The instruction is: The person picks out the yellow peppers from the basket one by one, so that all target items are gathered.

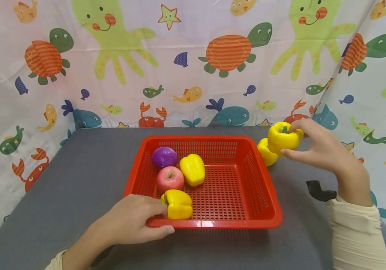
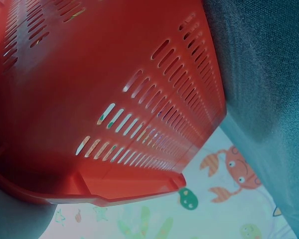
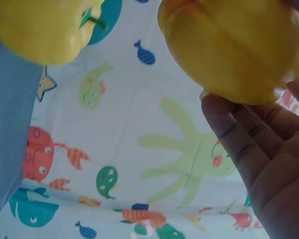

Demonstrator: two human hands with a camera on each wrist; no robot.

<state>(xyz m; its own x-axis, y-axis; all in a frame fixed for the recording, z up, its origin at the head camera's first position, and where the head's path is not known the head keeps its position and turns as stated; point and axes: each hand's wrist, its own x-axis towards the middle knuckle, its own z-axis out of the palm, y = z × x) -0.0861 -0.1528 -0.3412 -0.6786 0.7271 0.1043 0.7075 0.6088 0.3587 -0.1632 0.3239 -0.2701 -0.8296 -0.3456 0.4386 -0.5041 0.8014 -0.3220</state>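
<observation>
My right hand (image 1: pixel 322 148) grips a yellow bell pepper (image 1: pixel 282 138) between thumb and fingers, above and beyond the right rim of a red plastic basket (image 1: pixel 209 224). The right wrist view shows the same held pepper (image 3: pixel 234 50) close up, fingertips against its side. Another yellow bell pepper (image 1: pixel 266 152) stands on the table just right of the basket, partly hidden by the held one. At the basket's near left corner my left hand (image 1: pixel 135 217) holds the rim, thumb outside and fingers inside. Beside those fingers lies a yellow bell pepper (image 1: pixel 180 205) inside the basket.
Also in the basket are a purple onion (image 1: pixel 164 157), a red apple (image 1: pixel 170 179) and a yellow bell pepper (image 1: pixel 193 170). A black curved item (image 1: pixel 319 191) lies near the right wrist. Patterned curtains (image 1: pixel 186 86) border the grey table (image 1: pixel 88 165).
</observation>
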